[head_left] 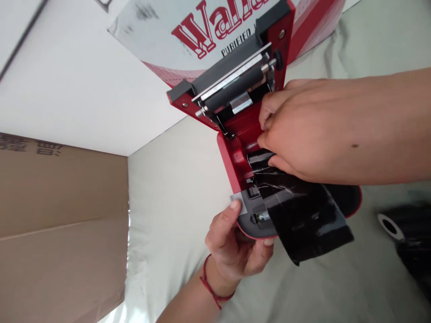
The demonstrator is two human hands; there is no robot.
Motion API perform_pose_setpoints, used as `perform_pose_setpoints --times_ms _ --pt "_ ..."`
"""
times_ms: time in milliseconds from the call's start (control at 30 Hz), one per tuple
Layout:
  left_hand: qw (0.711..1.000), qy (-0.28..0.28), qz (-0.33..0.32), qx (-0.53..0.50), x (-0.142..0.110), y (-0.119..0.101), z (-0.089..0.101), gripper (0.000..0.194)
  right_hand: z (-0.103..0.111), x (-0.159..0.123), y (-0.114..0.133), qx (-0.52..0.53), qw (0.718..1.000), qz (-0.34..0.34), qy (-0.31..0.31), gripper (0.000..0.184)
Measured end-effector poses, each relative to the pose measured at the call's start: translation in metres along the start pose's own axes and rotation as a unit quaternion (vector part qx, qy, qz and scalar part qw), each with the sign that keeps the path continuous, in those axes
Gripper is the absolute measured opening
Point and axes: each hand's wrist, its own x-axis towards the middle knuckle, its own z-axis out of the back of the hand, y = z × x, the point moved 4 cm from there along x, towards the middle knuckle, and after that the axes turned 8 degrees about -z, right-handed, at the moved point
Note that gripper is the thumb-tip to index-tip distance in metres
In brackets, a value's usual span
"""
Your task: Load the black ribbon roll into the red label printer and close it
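A red device with its lid raised, which looks like a label printer [229, 168], stands at a tilt on the cloth. Its open lid [175, 98] carries a dark roller [232, 89] and metal bars. My left hand [232, 251] grips the front corner, thumb on a grey piece and fingers beneath. Inside the red compartment, my right hand [292, 130] has its fingers curled at a roll of black film [259, 158], partly hiding it. A shiny black strip [303, 215] runs from this roll over the front edge and hangs down.
Another black roll with a white core [390, 226] lies on the pale green cloth [168, 179] at right. A white and red printed carton [158, 49] stands behind the device. At left are a brown cardboard box [60, 188] and a white panel [84, 89].
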Motion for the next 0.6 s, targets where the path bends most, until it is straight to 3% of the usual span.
perform_pose_setpoints --times_ms 67,133,333,600 --pt "1.000 -0.003 0.003 -0.001 0.000 0.000 0.000 0.065 0.008 0.002 0.014 -0.135 0.988 -0.012 0.075 0.022" --pt "1.000 -0.002 0.006 -0.002 -0.003 0.001 0.000 0.066 0.014 0.002 0.023 -0.193 0.973 -0.027 0.127 0.022" --pt "1.000 -0.009 0.018 -0.007 -0.014 0.006 0.005 0.076 0.017 -0.004 0.012 -0.079 0.994 -0.033 0.066 0.006" --pt "0.997 0.009 0.012 -0.069 -0.001 0.004 -0.002 0.070 0.019 -0.008 0.005 -0.048 0.994 -0.063 0.077 0.011"
